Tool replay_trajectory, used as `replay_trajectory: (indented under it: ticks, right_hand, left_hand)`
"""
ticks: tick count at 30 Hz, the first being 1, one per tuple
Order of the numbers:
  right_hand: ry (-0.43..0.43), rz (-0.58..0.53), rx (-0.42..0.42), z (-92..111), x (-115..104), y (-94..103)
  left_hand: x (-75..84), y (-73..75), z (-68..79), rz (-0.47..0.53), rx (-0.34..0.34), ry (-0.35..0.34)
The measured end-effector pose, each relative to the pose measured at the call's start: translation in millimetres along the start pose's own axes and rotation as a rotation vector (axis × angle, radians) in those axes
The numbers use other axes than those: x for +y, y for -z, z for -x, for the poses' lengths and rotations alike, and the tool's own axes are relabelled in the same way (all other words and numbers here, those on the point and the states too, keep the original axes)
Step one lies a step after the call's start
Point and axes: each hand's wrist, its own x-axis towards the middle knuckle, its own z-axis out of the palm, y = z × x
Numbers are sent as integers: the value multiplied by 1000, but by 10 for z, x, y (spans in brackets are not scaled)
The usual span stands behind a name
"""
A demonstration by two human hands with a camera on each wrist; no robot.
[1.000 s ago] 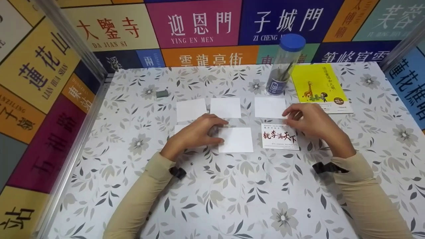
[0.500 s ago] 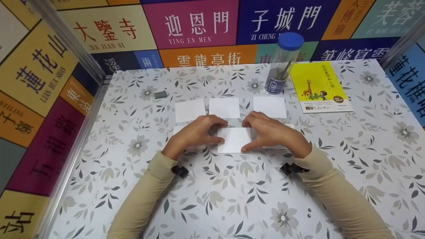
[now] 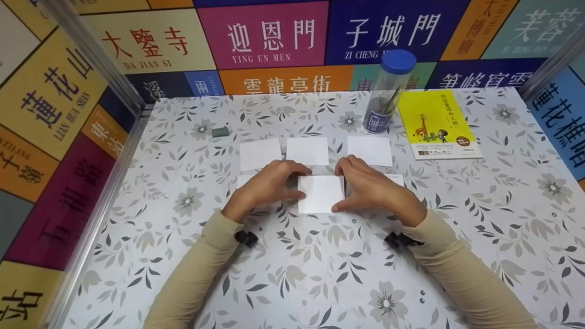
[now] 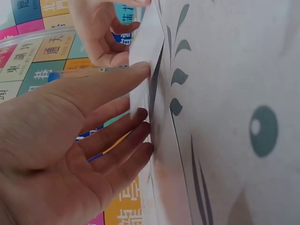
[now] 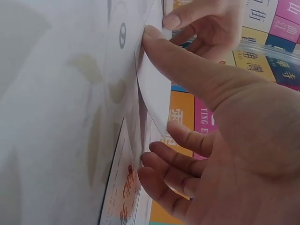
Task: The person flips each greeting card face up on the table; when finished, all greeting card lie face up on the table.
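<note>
We saw the left hand [image 3: 267, 185] and right hand [image 3: 377, 189] apart, each with thumb and fingers gripping an opposite end of a blank card [image 3: 321, 196], which seemed slightly lifted from the floral surface [image 3: 292, 274]. The right hand had just crossed over from the printed card [image 5: 122, 187], so we judged that the work had become a two-handed hold. Beyond lay three white cards [image 3: 307, 151], then a blue-lidded clear tube [image 3: 387, 93] standing upright, with thin dark items [image 3: 388, 104] inside that we could not identify.
</note>
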Motion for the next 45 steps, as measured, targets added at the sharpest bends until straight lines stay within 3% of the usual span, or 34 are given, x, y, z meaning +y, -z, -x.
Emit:
replay_trajectory:
  ticks: [6, 12, 16, 22, 27, 30, 34, 38, 45]
  right_hand:
    - [30, 1, 32, 13, -22, -19]
    - [156, 62, 209, -4, -97, -68]
    - [163, 40, 286, -33, -130, -79]
    - [155, -97, 375, -74, -137, -26]
    - [250, -206, 446, -81, -133, 25]
    - [309, -257, 419, -68, -133, 42]
    - [359, -295, 321, -45, -130, 49]
    - [373, -303, 268, -47, -103, 44]
    - [242, -287, 385, -85, -9, 92]
  left_hand:
    - [-46, -2, -22, 79, 29, -4]
    - [-70, -15, -38, 138, 97, 16]
    - [-54, -27, -53, 204, 167, -48]
    - [-1, -37, -75, 388, 326, -144]
    - [37, -31, -87, 587, 349, -194]
    - [41, -34, -99, 545, 372, -191]
    - [16, -33, -98, 375, 420, -177]
    - [-1, -22, -84, 324, 416, -175]
    - [-26, -27, -84, 358, 377, -141]
